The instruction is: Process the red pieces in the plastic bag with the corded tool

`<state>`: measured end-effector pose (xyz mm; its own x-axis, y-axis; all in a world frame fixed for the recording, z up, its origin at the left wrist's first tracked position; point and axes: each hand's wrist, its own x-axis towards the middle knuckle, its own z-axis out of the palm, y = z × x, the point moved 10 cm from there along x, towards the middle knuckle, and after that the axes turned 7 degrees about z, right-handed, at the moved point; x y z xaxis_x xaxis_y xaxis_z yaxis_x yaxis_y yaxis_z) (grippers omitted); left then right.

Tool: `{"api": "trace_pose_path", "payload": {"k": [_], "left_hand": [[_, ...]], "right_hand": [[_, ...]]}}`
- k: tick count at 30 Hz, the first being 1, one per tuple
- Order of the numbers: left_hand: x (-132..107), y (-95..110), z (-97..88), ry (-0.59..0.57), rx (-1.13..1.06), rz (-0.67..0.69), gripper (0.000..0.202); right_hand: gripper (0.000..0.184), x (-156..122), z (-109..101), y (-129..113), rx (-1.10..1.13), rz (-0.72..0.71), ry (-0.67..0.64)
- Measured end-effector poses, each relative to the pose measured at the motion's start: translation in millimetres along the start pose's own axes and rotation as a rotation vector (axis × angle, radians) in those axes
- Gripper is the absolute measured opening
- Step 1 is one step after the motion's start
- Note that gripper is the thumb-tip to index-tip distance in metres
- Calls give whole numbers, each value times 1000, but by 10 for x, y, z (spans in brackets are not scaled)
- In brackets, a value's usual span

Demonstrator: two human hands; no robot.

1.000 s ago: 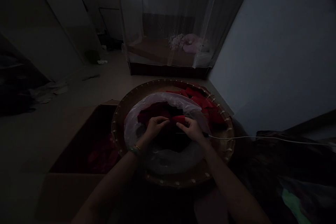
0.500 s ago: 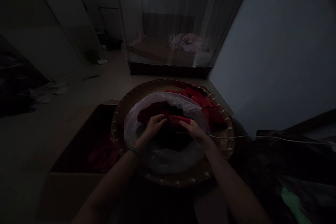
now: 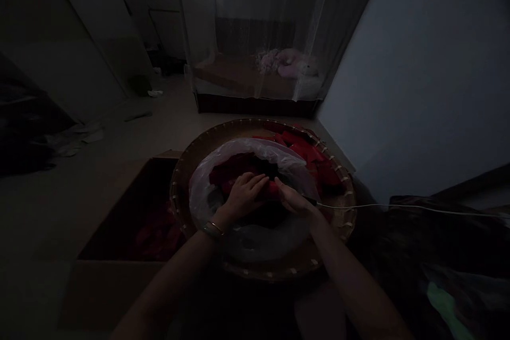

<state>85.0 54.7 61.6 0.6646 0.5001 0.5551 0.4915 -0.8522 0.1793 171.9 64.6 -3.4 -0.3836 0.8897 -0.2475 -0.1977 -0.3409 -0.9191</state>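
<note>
In the dim head view, my left hand (image 3: pixel 246 194) lies over a glossy red piece (image 3: pixel 271 190), its fingers bent across the left part. At the other end, my right hand (image 3: pixel 294 197) grips the piece with thumb and fingers. A dark-handled tool (image 3: pixel 311 201) on a white cord (image 3: pixel 362 206) passes under my right palm; most of it is hidden by the hand. Below both hands is the mouth of a clear plastic bag (image 3: pixel 255 247), with more dark red pieces (image 3: pixel 227 170) inside. The bag sits in a round woven bamboo tray (image 3: pixel 215 135).
Several red pieces (image 3: pixel 306 151) are heaped at the tray's far right. On the left stands an open cardboard box (image 3: pixel 115 268) holding red material (image 3: pixel 155 234). A netted bed (image 3: pixel 231 77) is ahead, a pale wall (image 3: pixel 430 64) to the right. The cord runs off rightward.
My left hand has moved right and now covers more of the red piece. My right hand's fingers have shifted up and closer to the left hand.
</note>
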Motion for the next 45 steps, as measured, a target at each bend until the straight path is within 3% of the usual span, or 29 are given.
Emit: {"api": "trace_pose_path", "payload": {"k": [7, 9, 11, 13, 17, 19, 21, 24, 27, 29, 33, 40, 45], "left_hand": [[-31, -109, 71, 14, -54, -68, 47], [-34, -160, 26, 43, -58, -102, 44], [-41, -216, -36, 88, -56, -140, 41], [-56, -270, -91, 137, -58, -179, 41], [-90, -344, -150, 214, -100, -230, 41], [-100, -365, -160, 233, -117, -248, 41], [-102, -373, -162, 238, -128, -259, 40], [-96, -380, -163, 235, -138, -273, 41], [-93, -394, -168, 233, -153, -292, 47], [-95, -402, -166, 234, -180, -300, 55], [-114, -421, -142, 229, -227, -319, 68], [-113, -392, -79, 149, -199, -325, 61], [-109, -365, -78, 100, -153, -337, 64]], "right_hand": [[65, -63, 70, -104, -102, 29, -33], [62, -92, -90, -231, -58, -36, 70], [54, -154, -340, -347, -17, -122, 251], [50, -179, -456, -311, -84, -79, 319], [42, -153, -248, 38, -689, 197, 90], [32, -160, -152, 17, -1027, 119, 70], [25, -177, -38, -85, -1225, -36, 96], [46, -223, 150, -102, -1333, -175, 58], [72, -243, 238, 78, -1471, -112, 23], [79, -246, 244, 176, -1577, -45, 54], [71, -242, 281, 203, -1671, -8, 103], [58, -206, 331, 245, -1693, 6, 69], [59, -166, 267, 303, -1681, 59, 96]]}}
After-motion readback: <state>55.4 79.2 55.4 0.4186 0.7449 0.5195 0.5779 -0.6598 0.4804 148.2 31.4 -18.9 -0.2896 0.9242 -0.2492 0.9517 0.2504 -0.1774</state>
